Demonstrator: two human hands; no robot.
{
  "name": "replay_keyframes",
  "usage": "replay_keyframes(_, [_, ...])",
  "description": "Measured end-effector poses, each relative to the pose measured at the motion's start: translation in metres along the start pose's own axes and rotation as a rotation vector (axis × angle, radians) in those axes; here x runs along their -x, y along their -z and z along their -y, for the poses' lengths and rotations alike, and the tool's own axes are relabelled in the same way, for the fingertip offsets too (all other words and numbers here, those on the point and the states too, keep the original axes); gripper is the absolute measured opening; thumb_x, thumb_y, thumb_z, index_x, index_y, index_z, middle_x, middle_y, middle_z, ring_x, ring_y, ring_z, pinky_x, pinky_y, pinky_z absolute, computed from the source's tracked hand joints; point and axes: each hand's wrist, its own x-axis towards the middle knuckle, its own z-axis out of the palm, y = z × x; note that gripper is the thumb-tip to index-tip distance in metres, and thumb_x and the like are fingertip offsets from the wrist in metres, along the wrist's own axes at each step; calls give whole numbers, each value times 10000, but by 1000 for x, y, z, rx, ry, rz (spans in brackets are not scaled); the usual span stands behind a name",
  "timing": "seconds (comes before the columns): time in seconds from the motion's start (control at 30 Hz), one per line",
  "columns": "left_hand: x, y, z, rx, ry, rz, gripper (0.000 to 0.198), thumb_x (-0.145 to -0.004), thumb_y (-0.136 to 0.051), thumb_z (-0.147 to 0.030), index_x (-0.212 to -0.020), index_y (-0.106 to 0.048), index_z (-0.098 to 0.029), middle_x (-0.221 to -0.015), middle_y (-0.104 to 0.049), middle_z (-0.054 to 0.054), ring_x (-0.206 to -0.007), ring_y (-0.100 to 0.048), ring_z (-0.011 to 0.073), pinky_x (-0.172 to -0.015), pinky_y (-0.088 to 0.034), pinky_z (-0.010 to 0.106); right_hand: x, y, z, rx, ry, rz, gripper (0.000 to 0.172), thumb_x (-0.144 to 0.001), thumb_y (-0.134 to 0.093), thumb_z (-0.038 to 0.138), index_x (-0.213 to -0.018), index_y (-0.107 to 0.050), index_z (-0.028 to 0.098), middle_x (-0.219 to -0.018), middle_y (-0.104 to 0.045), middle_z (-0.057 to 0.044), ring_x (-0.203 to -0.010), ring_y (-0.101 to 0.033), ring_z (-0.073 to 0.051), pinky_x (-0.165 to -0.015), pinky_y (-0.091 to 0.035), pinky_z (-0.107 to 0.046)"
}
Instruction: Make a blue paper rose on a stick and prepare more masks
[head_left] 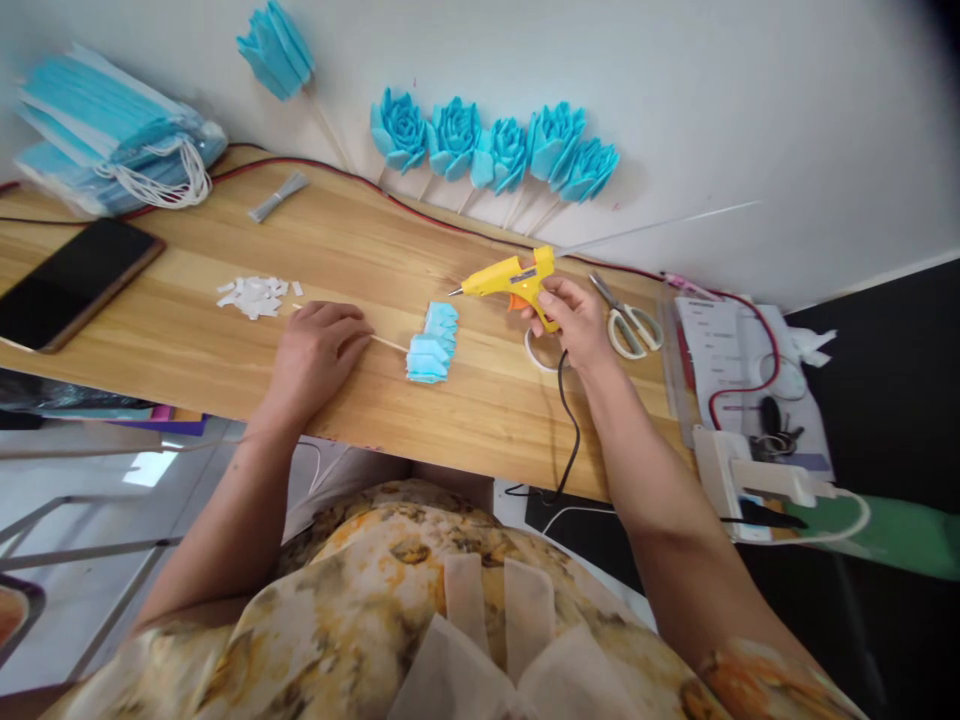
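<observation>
My right hand (574, 322) grips a yellow glue gun (511, 279) by its handle, nozzle pointing left above the wooden table (225, 250). My left hand (319, 348) rests palm down on the table, fingers closed over a thin wooden stick (390, 343). At the stick's right end sits a half-made blue flower of folded petals (433, 345). The glue gun's nozzle is just above and right of that flower. A black cord (571, 430) runs from the gun down over the table's front edge.
Several finished blue flowers (495, 148) on sticks lean against the wall. Scissors (628, 322), a tape ring (538, 355), white paper scraps (255, 295), a phone (71, 282), a stack of blue face masks (112, 140) and a red cable (420, 212) lie on the table.
</observation>
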Motion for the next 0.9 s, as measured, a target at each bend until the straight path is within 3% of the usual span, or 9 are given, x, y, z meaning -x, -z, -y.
replay_keyframes(0.2, [-1,1,-1,-1,10,10,333,-1047,-511,-363,-970,-791,-201,-1151,-774,110,-1066,-682,304,-988,-527,495,1,0,-8,155,-44,105,579,-708,-859,689,-966,-690,199,-704,-745,14,-461,-544,-65,-471,-424,-218])
replay_keyframes(0.53, [-1,-1,1,0,11,5,345,-1043,-502,-370,-955,-790,-202,-1145,-775,113,-1056,-683,306,-977,-524,492,1,4,-12,247,-47,86,553,-717,-871,622,-1022,-729,183,-667,-718,22,-489,-535,-71,-495,-430,-219])
replay_keyframes(0.77, [-2,1,-1,9,1,4,339,-1042,-508,-351,-957,-791,-186,-1141,-775,126,-1056,-689,311,-976,-529,496,-2,1,-7,97,-39,-41,634,-635,-887,707,-972,-701,202,-679,-712,23,-463,-528,-69,-425,-359,-210])
replay_keyframes(0.9, [-2,1,-1,10,12,12,348,-1047,-499,-371,-964,-790,-198,-1147,-776,118,-1064,-691,314,-985,-523,505,2,1,-6,58,-24,47,586,-666,-892,679,-951,-715,199,-683,-720,16,-461,-537,-69,-459,-408,-218])
